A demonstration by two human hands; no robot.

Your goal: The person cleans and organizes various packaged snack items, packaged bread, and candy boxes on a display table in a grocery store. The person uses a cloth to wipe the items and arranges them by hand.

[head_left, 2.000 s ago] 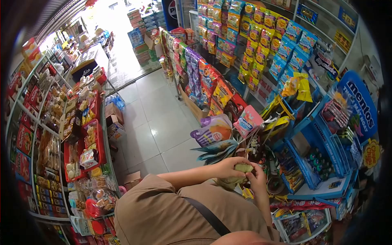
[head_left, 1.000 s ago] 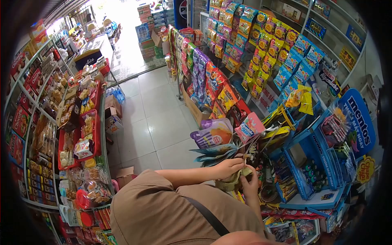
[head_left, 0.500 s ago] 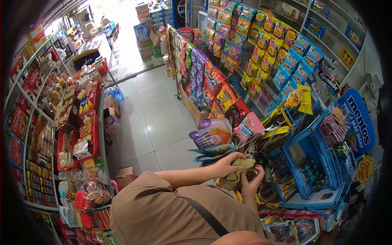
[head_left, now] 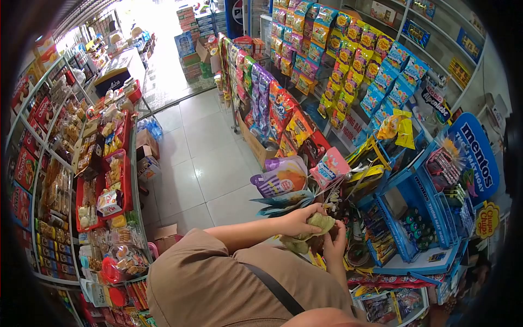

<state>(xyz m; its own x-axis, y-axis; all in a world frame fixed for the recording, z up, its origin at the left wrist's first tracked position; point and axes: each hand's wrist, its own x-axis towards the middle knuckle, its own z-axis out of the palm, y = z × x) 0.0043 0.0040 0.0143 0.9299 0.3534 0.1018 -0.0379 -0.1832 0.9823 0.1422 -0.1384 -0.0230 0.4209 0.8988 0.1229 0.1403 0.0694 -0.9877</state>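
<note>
Both hands (head_left: 298, 221) pinch a green bundle (head_left: 322, 223) near a blue "mentos" rack (head_left: 433, 211) and "Chupa Chups" sign (head_left: 487, 220); a red tray (head_left: 128, 177) holds packets (head_left: 110, 201).

Red trays (head_left: 128, 188) of snacks stand left of centre. A tiled floor (head_left: 218, 177) runs up the middle towards stacked boxes (head_left: 189, 57) at upper centre. Yellow packets (head_left: 345, 79) hang at upper right; below them, farther right, stand a blue sign (head_left: 472, 158) and a blue rack (head_left: 434, 215).
</note>
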